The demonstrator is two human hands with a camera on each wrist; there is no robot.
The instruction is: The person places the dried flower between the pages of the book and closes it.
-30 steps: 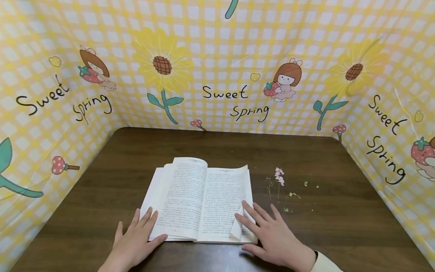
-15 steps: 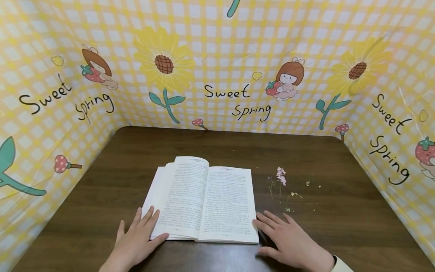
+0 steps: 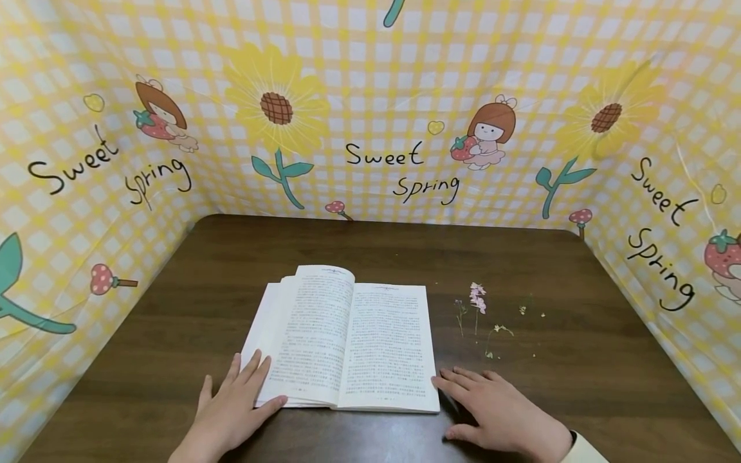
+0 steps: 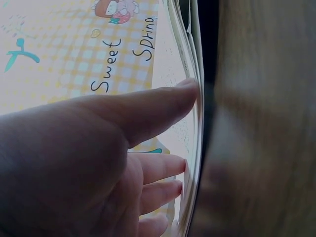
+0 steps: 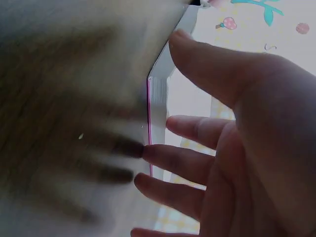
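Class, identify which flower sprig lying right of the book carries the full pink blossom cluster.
The pink sprig, just right of the thin, dark-tipped sprig; its fuller, pinker blossoms distinguish it from that and the small yellowish sprigs farther right.

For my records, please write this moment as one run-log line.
book: open on table | left hand: resting on left pages | right hand: at book's right edge | flowers: on table, right of book

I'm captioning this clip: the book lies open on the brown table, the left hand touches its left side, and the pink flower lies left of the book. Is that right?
Not quite: the pink flower lies right of the book, as the head view shows. The book does lie open on the brown table, the left hand touching its left side.
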